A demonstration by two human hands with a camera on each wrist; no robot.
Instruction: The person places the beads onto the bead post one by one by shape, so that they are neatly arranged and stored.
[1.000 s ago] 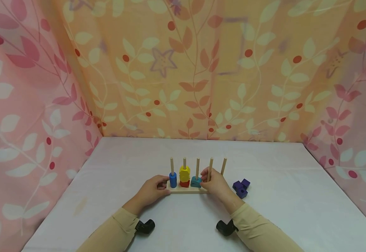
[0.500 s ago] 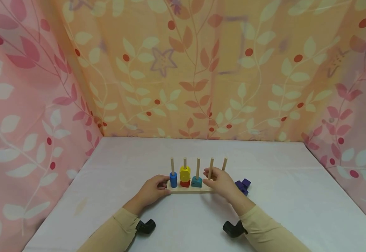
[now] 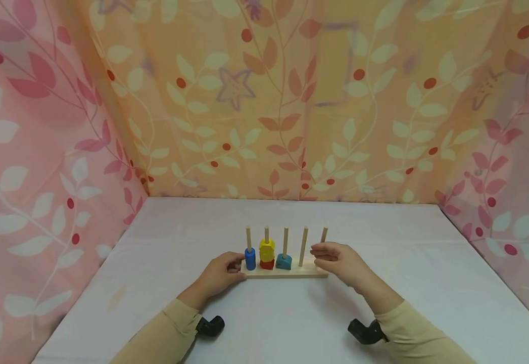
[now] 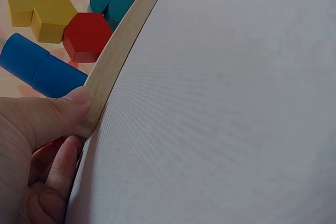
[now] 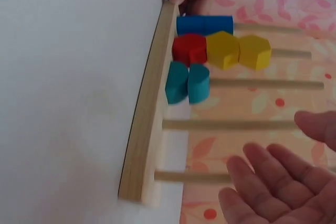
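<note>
A wooden peg stacker stands on the table, several upright pegs on its base. My left hand grips the base's left end, thumb against the edge beside the blue cylinders. On the second peg, two yellow hexagonal blocks sit above a red block. Two teal half-round blocks are on the third peg. The fourth peg and the fifth peg are bare. My right hand is beside the fifth peg, fingers extended and apart from the thumb, holding nothing.
White cloth covers the table. A floral curtain rises along the back and both sides. A black wrist device sticks out from each sleeve.
My right hand has moved right, from the teal blocks past the fourth peg to the fifth. It now hides the purple blocks seen earlier. The left hand has stayed put.
</note>
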